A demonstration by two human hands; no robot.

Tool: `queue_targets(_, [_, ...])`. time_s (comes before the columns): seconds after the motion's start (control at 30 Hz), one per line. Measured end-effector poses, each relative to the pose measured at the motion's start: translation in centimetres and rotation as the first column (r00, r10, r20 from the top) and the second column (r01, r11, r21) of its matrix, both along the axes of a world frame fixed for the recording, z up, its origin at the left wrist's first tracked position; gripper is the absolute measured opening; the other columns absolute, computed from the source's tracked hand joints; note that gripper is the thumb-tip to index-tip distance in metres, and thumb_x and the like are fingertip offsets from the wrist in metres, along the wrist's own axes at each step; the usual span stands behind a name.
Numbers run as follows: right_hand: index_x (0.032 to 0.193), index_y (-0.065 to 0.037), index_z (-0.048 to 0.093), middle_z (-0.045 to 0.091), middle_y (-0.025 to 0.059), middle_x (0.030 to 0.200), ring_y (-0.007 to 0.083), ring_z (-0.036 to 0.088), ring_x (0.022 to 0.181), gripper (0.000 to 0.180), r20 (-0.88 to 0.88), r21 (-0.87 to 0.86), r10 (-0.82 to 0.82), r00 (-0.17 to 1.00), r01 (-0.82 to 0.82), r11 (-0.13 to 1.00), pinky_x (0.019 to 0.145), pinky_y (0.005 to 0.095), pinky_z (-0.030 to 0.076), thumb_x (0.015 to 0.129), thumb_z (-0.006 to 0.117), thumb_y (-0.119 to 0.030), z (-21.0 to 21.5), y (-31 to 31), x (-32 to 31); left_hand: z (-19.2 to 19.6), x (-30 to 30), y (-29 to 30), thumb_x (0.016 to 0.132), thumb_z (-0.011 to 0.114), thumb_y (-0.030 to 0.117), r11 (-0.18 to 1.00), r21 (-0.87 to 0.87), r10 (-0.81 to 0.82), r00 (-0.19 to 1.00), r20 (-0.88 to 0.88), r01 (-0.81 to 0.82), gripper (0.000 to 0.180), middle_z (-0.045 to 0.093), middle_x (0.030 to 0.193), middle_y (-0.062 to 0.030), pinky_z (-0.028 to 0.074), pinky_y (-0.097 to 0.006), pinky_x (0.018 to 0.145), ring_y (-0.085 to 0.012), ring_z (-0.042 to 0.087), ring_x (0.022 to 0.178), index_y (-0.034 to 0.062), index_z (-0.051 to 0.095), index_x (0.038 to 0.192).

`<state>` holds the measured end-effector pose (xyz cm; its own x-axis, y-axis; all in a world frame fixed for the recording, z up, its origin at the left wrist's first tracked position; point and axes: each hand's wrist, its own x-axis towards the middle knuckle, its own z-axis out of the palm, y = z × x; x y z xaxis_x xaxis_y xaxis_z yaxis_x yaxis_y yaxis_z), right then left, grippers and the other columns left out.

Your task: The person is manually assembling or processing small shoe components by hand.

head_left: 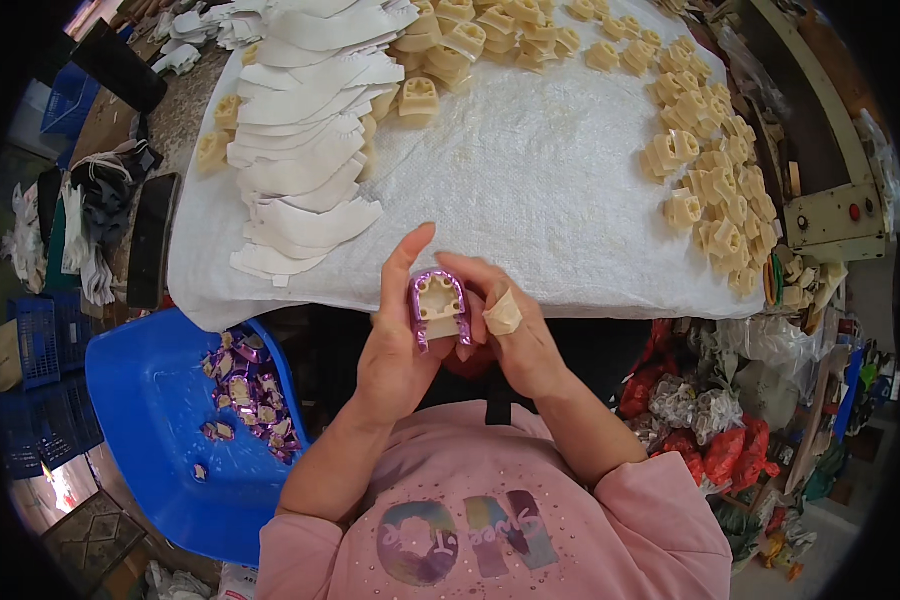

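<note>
My left hand and my right hand meet in front of my chest, just off the near edge of the white-covered table. Between them they grip a shoe heel, a cream plastic block wrapped round its sides in shiny purple material. Its hollow, ribbed cream face is turned upward. One finger of my left hand points up beside the heel. A tan wrap covers a digit of my right hand. Fingers beneath the heel are partly hidden.
Curved white pieces lie overlapped on the table's left. Bare cream heels are heaped on the right, more at the back. A blue tub at lower left holds purple-covered heels. A dark phone-like slab lies beside the table.
</note>
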<state>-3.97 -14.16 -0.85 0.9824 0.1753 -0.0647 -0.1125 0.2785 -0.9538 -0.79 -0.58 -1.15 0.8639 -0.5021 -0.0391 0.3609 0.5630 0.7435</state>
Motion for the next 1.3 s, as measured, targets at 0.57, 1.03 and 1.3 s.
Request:
queue_targets(0.57, [0.1, 0.002, 0.058, 0.057, 0.0116, 0.077, 0.0228, 0.057, 0.068, 0.03, 0.432, -0.531, -0.04, 0.901, 0.29, 0.797, 0.064, 0.0332, 0.047, 0.089, 0.058, -0.027, 1.3, -0.9, 0.8, -0.3, -0.1, 1.3, 0.082, 0.07, 0.029, 0.828, 0.496, -0.073, 0.828, 0.557, -0.26, 0.061, 0.059, 0.104, -0.019, 0.049, -0.031, 0.078, -0.0254, 0.062, 0.09, -0.004, 0.041, 0.125])
queue_targets(1.03, [0.085, -0.002, 0.057, 0.058, 0.0003, 0.077, 0.0095, 0.053, 0.07, 0.014, 0.3, -0.532, 0.073, 0.951, 0.103, 0.84, 0.059, 0.0265, 0.044, 0.09, 0.056, -0.016, 0.7, -2.6, 2.1, 2.2, 0.6, 1.1, 0.064, 0.075, -0.005, 0.649, 0.555, -0.153, 0.624, 0.766, -0.521, 0.046, 0.055, 0.087, -0.0063, 0.046, -0.023, 0.061, -0.0117, 0.055, 0.073, 0.0036, 0.06, 0.107])
queue_targets(1.3, [0.094, -0.001, 0.059, 0.059, 0.0023, 0.085, 0.0089, 0.054, 0.079, 0.014, 0.082, -0.114, -0.065, 0.994, 0.074, 0.991, 0.069, 0.026, 0.045, 0.093, 0.053, -0.014, 0.2, -2.1, 1.1, 1.2, 0.8, 0.6, 0.059, 0.08, 0.003, 0.669, 0.478, -0.084, 0.581, 0.81, -0.57, 0.045, 0.06, 0.079, -0.0089, 0.048, -0.025, 0.054, -0.0166, 0.061, 0.064, 0.0017, 0.056, 0.097])
